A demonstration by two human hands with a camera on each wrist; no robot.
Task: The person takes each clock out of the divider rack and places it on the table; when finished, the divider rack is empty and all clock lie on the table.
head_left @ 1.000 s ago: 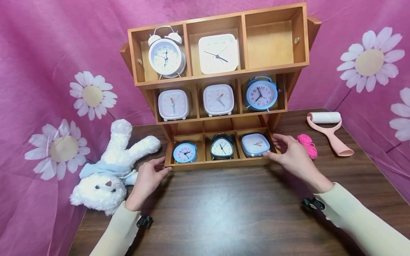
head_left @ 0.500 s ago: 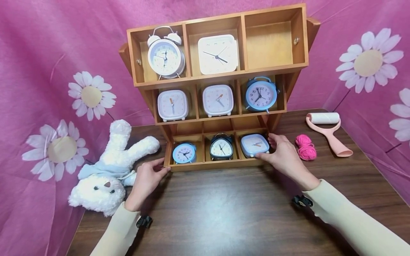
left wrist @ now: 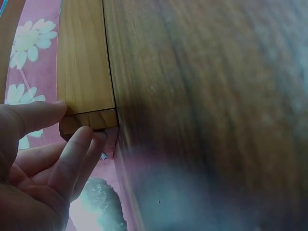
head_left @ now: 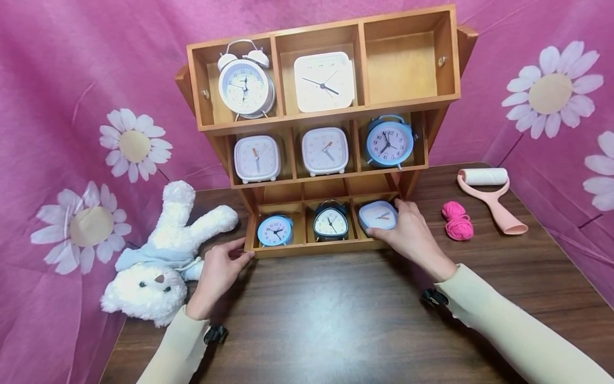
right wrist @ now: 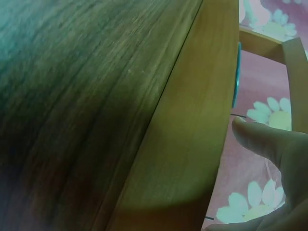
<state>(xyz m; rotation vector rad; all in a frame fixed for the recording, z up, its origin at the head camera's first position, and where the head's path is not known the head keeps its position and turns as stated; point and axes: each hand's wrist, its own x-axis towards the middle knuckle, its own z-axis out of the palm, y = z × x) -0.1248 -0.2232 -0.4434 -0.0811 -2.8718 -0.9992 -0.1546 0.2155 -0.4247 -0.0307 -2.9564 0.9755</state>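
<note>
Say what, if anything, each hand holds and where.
Left hand: the shelf, by its bottom left front corner. Right hand: the bottom right clock, by its lower and right edges.

Indoor staged set, wider premises undetermined: pink daisy-print drape (head_left: 486, 90) beyond the fingers (left wrist: 72, 156), wood-grain tabletop (head_left: 331, 309) beneath.

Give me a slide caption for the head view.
Left hand gripping a wooden shelf, right hand around a pale blue clock.

pink backdrop (head_left: 144, 58) | large white daisies (head_left: 551, 93) | dark wood tabletop (head_left: 384, 341) | pale glare (head_left: 331, 304)
</note>
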